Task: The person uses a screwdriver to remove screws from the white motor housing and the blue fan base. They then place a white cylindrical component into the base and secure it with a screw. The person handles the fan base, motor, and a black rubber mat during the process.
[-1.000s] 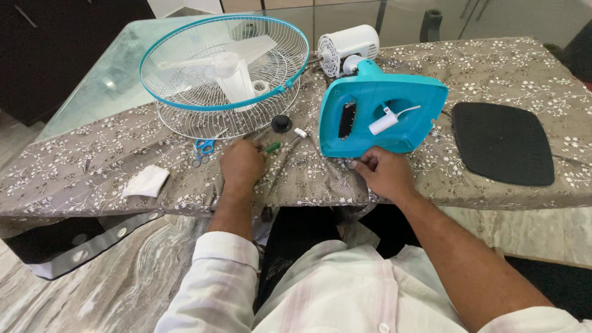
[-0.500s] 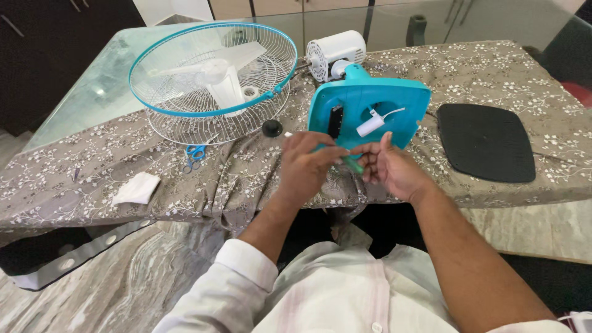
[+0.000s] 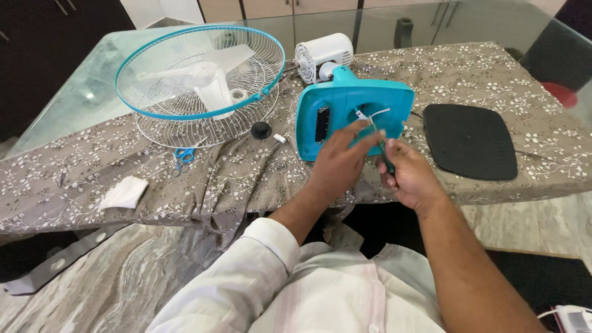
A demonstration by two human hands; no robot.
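Teal fan base (image 3: 351, 114) lay tipped on its side near the middle of the table (image 3: 542, 92), its hollow underside turned toward the person, with a dark slot on its left part and thin white wires (image 3: 370, 114) coming out of its centre opening. The left hand (image 3: 339, 161) reached up against the lower face of the base, fingers bent and tips pressed around the wires. The right hand (image 3: 410, 176) sat just beside it toward the near edge, its grip closed around a slim tool with a teal-and-black handle (image 3: 385, 157), whose tip pointed up at the wires; whether the tip touched them could not be told. A white motor housing (image 3: 324, 55) stood behind the base, joined to its neck. To the left, toward the far left corner, the round wire fan guard with a teal rim (image 3: 197, 86) rested on the patterned cloth (image 3: 246, 179), the pale blades (image 3: 213, 80) inside it. A black knob (image 3: 261, 129) and a small white piece (image 3: 280, 139) lay between guard and base. Blue-handled scissors (image 3: 180, 159) lay just below the guard, and a folded white cloth (image 3: 125, 192) sat near the near left edge. A flat black plate (image 3: 472, 140) lay right of the base, well apart from the hands.
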